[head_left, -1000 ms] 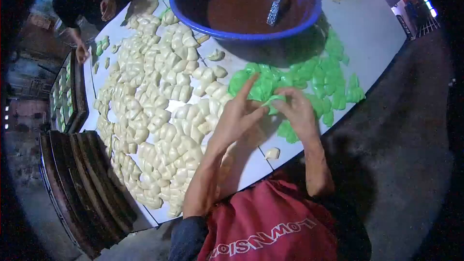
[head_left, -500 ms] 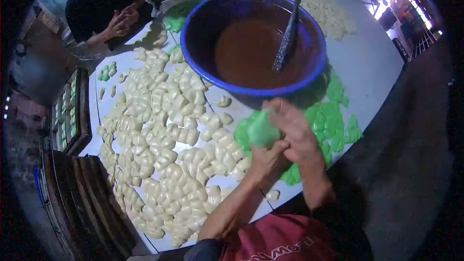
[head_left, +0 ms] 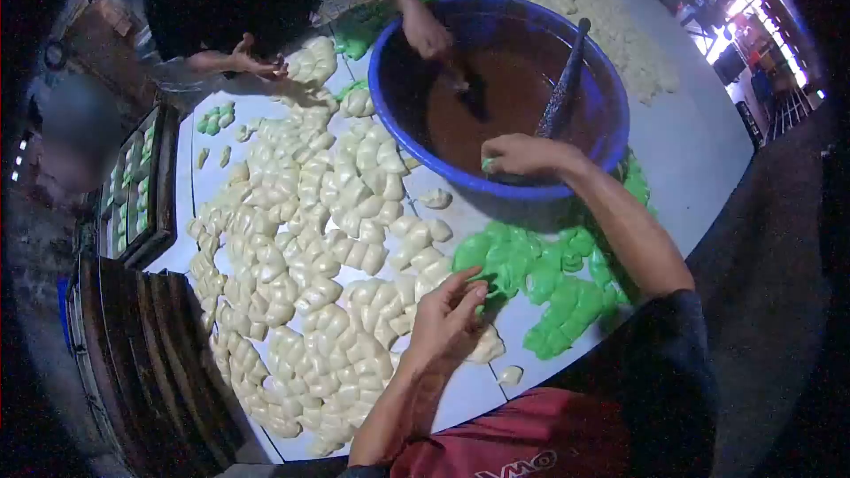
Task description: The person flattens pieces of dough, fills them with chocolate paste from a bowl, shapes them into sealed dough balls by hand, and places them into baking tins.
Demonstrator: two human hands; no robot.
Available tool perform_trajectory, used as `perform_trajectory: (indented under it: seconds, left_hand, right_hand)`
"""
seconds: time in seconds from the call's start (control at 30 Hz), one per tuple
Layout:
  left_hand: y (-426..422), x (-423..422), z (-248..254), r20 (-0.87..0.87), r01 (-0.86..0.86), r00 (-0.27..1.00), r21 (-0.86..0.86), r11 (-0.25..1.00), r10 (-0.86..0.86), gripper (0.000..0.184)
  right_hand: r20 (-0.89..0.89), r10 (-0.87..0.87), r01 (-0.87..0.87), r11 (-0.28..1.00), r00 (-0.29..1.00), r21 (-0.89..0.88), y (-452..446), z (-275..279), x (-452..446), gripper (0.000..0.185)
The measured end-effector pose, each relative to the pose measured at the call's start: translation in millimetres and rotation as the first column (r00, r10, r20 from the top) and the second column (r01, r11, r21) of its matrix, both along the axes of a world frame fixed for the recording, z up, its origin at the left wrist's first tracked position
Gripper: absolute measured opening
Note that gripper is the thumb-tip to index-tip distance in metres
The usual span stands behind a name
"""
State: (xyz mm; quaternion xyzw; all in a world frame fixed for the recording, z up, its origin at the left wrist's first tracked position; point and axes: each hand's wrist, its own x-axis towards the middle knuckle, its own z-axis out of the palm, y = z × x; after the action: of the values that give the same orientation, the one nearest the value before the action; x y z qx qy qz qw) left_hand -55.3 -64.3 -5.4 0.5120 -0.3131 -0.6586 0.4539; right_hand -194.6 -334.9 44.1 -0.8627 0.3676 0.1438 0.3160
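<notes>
My right hand [head_left: 531, 157] reaches over the near rim of a blue basin [head_left: 496, 186] of brown liquid [head_left: 478, 124]. Its fingers are pinched, with a bit of green dough [head_left: 488, 164] showing at the tips. My left hand [head_left: 450, 319] is at the edge of the green dough pieces [head_left: 509, 257], fingers partly curled and apart, fingertips close to or touching the dough. Pale cream dough pieces [head_left: 336, 336] cover the table to its left. A dark speckled utensil handle [head_left: 567, 80] leans inside the basin.
Across the table, a person in black dips one hand [head_left: 428, 35] into the basin and holds the other hand [head_left: 252, 62] over the dough. At left are a tray of green and white pieces [head_left: 133, 186] and several stacked dark trays [head_left: 150, 354].
My hands, together around green dough before, have separated: the right went up to the basin, the left stayed lower by the green dough. The other person's hand has entered the basin.
</notes>
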Motion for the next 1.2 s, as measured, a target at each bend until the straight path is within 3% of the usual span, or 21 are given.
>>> perform_trajectory:
  seconds: [0.03, 0.07, 0.2, 0.23, 0.27, 0.3, 0.37, 0.4, 0.5, 0.57, 0.63, 0.77, 0.83, 0.87, 0.97, 1.0, 1.03, 1.13, 1.17, 1.2]
  left_hand:
    - [0.7, 1.3, 3.7, -0.017, -0.005, 1.000, 0.017, 1.000, 0.005, 0.043]
    - [0.7, -0.4, -2.8, -0.045, -0.036, 0.998, 0.038, 0.999, 0.038, 0.043]
    - [1.0, 0.4, 6.5, 0.021, 0.000, 1.000, -0.070, 0.998, 0.002, 0.044]
    - [-0.3, 1.9, 9.4, 0.053, 0.013, 0.999, -0.116, 0.993, -0.007, 0.044]
    - [-1.3, 3.8, 12.5, 0.087, 0.026, 0.996, -0.159, 0.987, -0.012, 0.044]
    - [-2.9, 4.7, 16.4, 0.043, 0.004, 0.999, -0.156, 0.988, 0.002, 0.044]
    - [-9.0, 3.9, 24.7, -0.048, -0.043, 0.998, -0.145, 0.988, 0.036, 0.044]
    - [-13.6, 3.2, 25.2, -0.071, -0.072, 0.996, -0.225, 0.972, 0.057, 0.046]
    - [-15.5, 6.1, 57.2, -0.409, -0.358, 0.862, -0.076, 0.930, 0.299, 0.046]
    - [-0.9, 19.3, 55.7, -0.526, -0.409, 0.782, -0.027, 0.912, 0.335, 0.048]
    - [19.8, 39.2, 50.2, -0.539, -0.464, 0.749, -0.011, 0.886, 0.385, 0.047]
    - [71.5, 84.9, 30.5, -0.354, -0.614, 0.735, 0.012, 0.789, 0.578, 0.043]
    - [95.4, 105.5, 29.7, -0.288, -0.711, 0.669, 0.021, 0.703, 0.685, 0.041]
    - [106.0, 116.8, 20.5, -0.317, -0.725, 0.649, 0.018, 0.689, 0.691, 0.042]
    - [130.6, 140.6, 24.0, -0.193, -0.755, 0.650, -0.047, 0.655, 0.735, 0.044]
    - [134.6, 144.5, 23.2, -0.232, -0.796, 0.594, -0.032, 0.604, 0.770, 0.047]
    - [141.1, 148.7, 26.1, -0.285, -0.765, 0.603, 0.057, 0.641, 0.745, 0.047]
    - [163.3, 163.6, 19.3, -0.336, -0.652, 0.657, 0.197, 0.733, 0.675, 0.044]
    - [169.9, 168.2, 13.5, -0.337, -0.613, 0.680, 0.227, 0.757, 0.651, 0.042]
    - [176.2, 170.5, 19.7, -0.371, -0.640, 0.677, 0.128, 0.757, 0.635, 0.038]
  right_hand:
    - [0.050, -0.050, 0.050, 0.999, 0.998, -0.010, -4.3, -5.6, -2.0, 0.032]
    - [-0.063, 0.035, -0.035, 0.999, 0.997, 0.000, -6.3, -11.0, -3.7, 0.032]
    - [0.238, -0.129, 0.110, 0.990, 0.963, 0.089, 4.8, 14.7, 1.6, 0.026]
    - [0.440, -0.390, 0.205, 0.888, 0.809, 0.411, 10.5, 16.2, 0.3, 0.021]
    - [0.477, -0.538, 0.218, 0.790, 0.695, 0.573, 17.0, 21.8, -2.6, 0.019]
    - [0.470, -0.678, 0.198, 0.665, 0.565, 0.720, 31.3, 37.7, -0.7, 0.017]
    - [0.550, -0.733, 0.111, 0.635, 0.401, 0.765, 58.0, 50.7, 8.0, 0.016]
    - [0.574, -0.755, 0.063, 0.620, 0.316, 0.782, 71.7, 54.9, 13.4, 0.016]
    - [0.552, -0.797, -0.075, 0.552, 0.246, 0.831, 122.5, 54.7, 40.2, 0.014]
    - [0.541, -0.817, -0.089, 0.535, 0.200, 0.840, 154.5, 41.9, 59.4, 0.013]
    - [0.513, -0.841, -0.073, 0.508, 0.172, 0.858, 183.1, 30.0, 78.5, 0.017]
    - [0.560, -0.764, -0.089, 0.564, 0.322, 0.821, 235.6, 4.1, 106.0, 0.028]
    - [0.637, -0.618, 0.178, 0.767, 0.460, 0.616, 269.3, 13.0, 123.7, 0.035]
    - [0.695, -0.536, 0.158, 0.831, 0.478, 0.533, 280.0, 10.7, 130.8, 0.037]
    - [0.821, -0.264, 0.037, 0.958, 0.506, 0.285, 299.5, -18.6, 154.2, 0.049]
    - [0.735, -0.463, 0.027, 0.853, 0.495, 0.520, 311.1, -14.8, 161.3, 0.048]
    - [0.591, -0.637, 0.025, 0.690, 0.495, 0.724, 320.6, -6.3, 166.5, 0.048]
    - [0.420, -0.782, -0.070, 0.440, 0.461, 0.895, 338.2, 18.8, 188.9, 0.045]
    - [0.436, -0.771, -0.049, 0.469, 0.464, 0.882, 341.8, 15.4, 195.0, 0.044]
    - [0.451, -0.761, -0.026, 0.498, 0.466, 0.867, 344.9, 8.7, 200.5, 0.042]
